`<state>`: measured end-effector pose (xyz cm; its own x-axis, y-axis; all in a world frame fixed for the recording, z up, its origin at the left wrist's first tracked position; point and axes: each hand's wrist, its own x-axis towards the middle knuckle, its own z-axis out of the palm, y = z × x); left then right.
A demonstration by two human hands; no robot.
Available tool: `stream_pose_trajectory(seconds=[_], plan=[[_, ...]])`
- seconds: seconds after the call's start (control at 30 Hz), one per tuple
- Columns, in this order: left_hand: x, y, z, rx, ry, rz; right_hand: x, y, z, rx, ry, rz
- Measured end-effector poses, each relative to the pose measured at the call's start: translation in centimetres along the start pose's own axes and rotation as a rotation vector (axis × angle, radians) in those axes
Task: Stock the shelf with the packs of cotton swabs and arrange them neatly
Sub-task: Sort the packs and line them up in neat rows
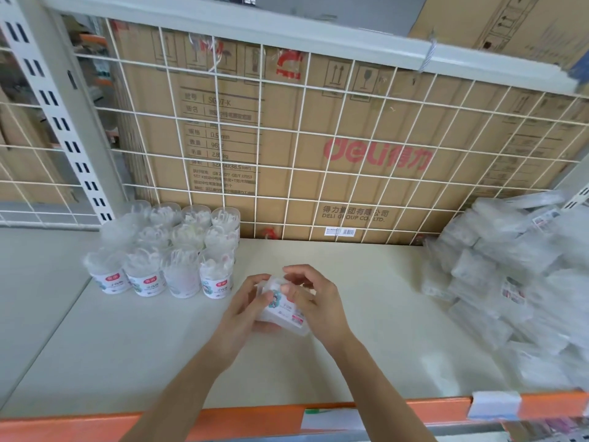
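Observation:
A clear plastic pack of cotton swabs (280,309) with a cartoon label is held just above the middle of the cream shelf (127,346). My left hand (243,309) grips its left side, and my right hand (314,301) curls over its top and right side. Several round packs of cotton swabs (165,250) stand upright in tidy rows at the back left of the shelf. A loose heap of clear packs (510,282) lies at the right end.
A white wire grid (318,138) closes the back of the shelf, with a Deli cardboard box (366,154) behind it. A slotted upright (60,122) stands at the left. The orange front edge (398,406) carries a white price-tag holder (495,405).

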<state>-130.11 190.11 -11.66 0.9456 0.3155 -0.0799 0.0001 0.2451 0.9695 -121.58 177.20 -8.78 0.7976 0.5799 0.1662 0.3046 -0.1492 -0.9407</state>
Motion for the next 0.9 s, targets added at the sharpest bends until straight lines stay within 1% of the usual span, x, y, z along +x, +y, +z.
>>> stream_pose_trajectory(seconds=[0.07,0.17,0.23,0.4,0.53,0.63,0.77,0.83,0.9], plan=[[0.2,-0.1,0.0,-0.062,0.038,-0.007,-0.5,0.7,-0.5,-0.013,-0.017,-0.012],[0.3,0.0,0.0,-0.125,0.027,-0.004,-1.4,1.7,-1.3,-0.03,-0.187,-0.064],[0.3,0.0,0.0,-0.127,0.01,-0.005,-1.6,2.2,-1.6,-0.108,-0.269,-0.122],[0.1,-0.3,0.0,-0.039,-0.031,0.013,-1.3,2.5,-2.2,-0.223,-0.261,-0.186],[0.1,-0.7,0.6,0.08,0.032,0.026,-1.0,3.1,-2.3,-0.411,-0.236,-0.267],[0.0,-0.6,1.2,0.175,0.038,0.043,-0.5,3.8,-2.4,-0.514,-0.191,-0.333],[-0.1,-0.7,1.6,0.3,0.106,0.079,0.3,4.0,-2.8,-0.552,-0.177,-0.287],[0.2,-1.5,1.3,0.482,0.127,0.151,1.2,4.1,-3.3,-0.525,-0.154,-0.207],[0.6,-2.4,0.5,0.783,0.121,0.244,2.7,4.4,-3.9,-0.505,-0.125,-0.119]])
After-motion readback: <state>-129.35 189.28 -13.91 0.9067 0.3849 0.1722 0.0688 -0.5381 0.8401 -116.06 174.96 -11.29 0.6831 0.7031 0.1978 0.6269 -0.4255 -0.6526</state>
